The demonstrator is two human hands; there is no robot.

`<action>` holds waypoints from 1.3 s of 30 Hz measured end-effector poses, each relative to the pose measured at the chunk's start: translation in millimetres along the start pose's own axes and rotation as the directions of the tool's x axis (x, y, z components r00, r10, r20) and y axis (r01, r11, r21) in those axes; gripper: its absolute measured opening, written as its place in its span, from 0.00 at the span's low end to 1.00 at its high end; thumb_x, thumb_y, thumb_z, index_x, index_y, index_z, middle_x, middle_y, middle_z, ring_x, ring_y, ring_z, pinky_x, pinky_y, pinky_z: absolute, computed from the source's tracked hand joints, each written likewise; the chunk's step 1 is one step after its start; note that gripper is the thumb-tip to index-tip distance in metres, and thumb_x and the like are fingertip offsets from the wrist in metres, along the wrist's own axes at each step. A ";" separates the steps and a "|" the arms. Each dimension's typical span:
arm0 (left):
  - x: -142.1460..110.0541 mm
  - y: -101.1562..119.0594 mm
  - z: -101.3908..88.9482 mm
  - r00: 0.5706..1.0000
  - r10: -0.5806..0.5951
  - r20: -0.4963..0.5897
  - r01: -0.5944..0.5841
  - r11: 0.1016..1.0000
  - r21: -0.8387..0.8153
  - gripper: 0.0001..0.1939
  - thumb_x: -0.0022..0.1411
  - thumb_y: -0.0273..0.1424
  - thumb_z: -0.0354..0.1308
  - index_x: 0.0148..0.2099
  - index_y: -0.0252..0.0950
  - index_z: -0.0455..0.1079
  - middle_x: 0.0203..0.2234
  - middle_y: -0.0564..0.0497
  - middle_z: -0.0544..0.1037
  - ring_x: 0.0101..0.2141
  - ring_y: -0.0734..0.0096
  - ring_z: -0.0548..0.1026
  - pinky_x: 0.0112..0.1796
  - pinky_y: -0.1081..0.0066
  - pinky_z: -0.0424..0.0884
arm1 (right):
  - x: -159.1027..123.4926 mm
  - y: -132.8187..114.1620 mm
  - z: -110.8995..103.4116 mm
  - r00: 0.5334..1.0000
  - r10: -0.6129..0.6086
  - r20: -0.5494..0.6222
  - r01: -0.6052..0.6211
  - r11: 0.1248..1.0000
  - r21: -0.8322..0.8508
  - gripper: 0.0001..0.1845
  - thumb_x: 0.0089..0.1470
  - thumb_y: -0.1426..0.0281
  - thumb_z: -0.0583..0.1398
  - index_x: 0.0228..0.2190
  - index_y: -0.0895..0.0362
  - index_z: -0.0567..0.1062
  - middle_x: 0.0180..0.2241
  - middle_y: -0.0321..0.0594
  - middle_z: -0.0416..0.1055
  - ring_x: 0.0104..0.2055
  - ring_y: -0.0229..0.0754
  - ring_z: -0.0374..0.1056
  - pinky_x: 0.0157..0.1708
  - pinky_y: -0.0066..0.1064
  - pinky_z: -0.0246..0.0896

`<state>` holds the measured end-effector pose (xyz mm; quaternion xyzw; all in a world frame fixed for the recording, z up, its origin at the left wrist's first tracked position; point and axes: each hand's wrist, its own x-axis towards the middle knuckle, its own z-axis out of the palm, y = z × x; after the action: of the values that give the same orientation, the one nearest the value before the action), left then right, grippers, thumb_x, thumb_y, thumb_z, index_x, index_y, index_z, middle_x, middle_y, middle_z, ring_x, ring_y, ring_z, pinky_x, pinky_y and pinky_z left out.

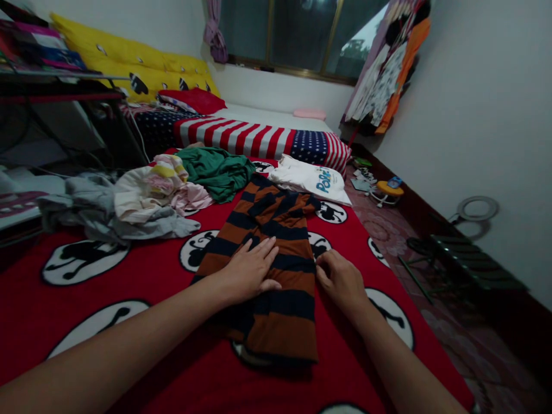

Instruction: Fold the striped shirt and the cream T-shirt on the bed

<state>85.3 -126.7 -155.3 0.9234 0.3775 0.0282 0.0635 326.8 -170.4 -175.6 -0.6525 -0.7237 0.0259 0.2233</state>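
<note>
The striped shirt (276, 322) lies on the red blanket (142, 276) under your flat, slightly spread left hand (250, 271), while your right hand (340, 282) curls at its edge, any pinch unclear; smoothing seems in hand, so press evenly.

Left hand (249, 271) flat and palm-down, fingers (260, 248) spread; right hand (340, 280) loosely curled.

Head-worn view, facing forward and down — close above left hand (249, 271), right hand (340, 282), window (297, 34) far ahead
</note>
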 end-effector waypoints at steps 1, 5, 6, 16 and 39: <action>-5.3 0.5 -4.6 0.999 0.017 -0.032 -0.018 0.999 -0.043 0.29 0.60 0.42 0.59 0.61 0.35 0.62 0.64 0.37 0.56 0.61 0.52 0.58 0.57 0.54 0.57 | -3.9 -3.5 -5.0 1.000 -0.022 0.003 0.022 0.999 0.050 0.03 0.53 0.75 0.56 0.31 0.56 0.69 0.33 0.39 0.68 0.34 0.42 0.65 0.33 0.31 0.55; -36.8 3.4 -21.8 0.998 0.014 -0.063 -0.033 0.948 -0.317 0.05 0.61 0.31 0.58 0.39 0.38 0.73 0.39 0.49 0.75 0.39 0.68 0.74 0.38 0.72 0.68 | -31.2 -21.5 -31.1 0.974 -0.200 0.107 0.146 0.914 0.379 0.04 0.55 0.75 0.57 0.33 0.55 0.68 0.35 0.39 0.67 0.39 0.41 0.65 0.39 0.31 0.58; -44.9 4.3 -23.9 1.000 0.014 -0.022 -0.021 0.918 -0.395 0.04 0.60 0.32 0.59 0.36 0.38 0.73 0.34 0.52 0.75 0.34 0.71 0.74 0.34 0.75 0.67 | -39.1 -25.9 -36.4 0.954 -0.247 0.170 0.149 0.883 0.445 0.03 0.55 0.74 0.58 0.34 0.54 0.68 0.36 0.38 0.68 0.40 0.40 0.65 0.39 0.30 0.58; -78.5 10.5 -16.6 0.955 0.247 0.163 -0.174 0.915 -0.365 0.06 0.56 0.21 0.59 0.32 0.37 0.67 0.31 0.56 0.72 0.34 0.73 0.72 0.32 0.76 0.63 | -73.4 -37.4 -26.1 0.854 -0.395 0.340 0.257 0.887 0.383 0.05 0.58 0.75 0.57 0.30 0.55 0.67 0.35 0.38 0.67 0.38 0.42 0.62 0.37 0.34 0.55; -127.7 -66.6 -19.6 0.975 0.221 -0.028 -0.221 0.943 -0.247 0.29 0.59 0.30 0.60 0.61 0.50 0.62 0.65 0.48 0.57 0.64 0.55 0.53 0.60 0.48 0.55 | -59.0 -10.4 -27.7 0.803 -0.541 0.250 0.508 0.841 0.187 0.30 0.59 0.77 0.52 0.61 0.47 0.58 0.65 0.42 0.52 0.67 0.45 0.47 0.61 0.50 0.52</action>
<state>-54.0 -167.2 -145.7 0.9446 0.2651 0.0820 0.1752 329.9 -235.4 -164.4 -0.4019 -0.8982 0.0996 0.1477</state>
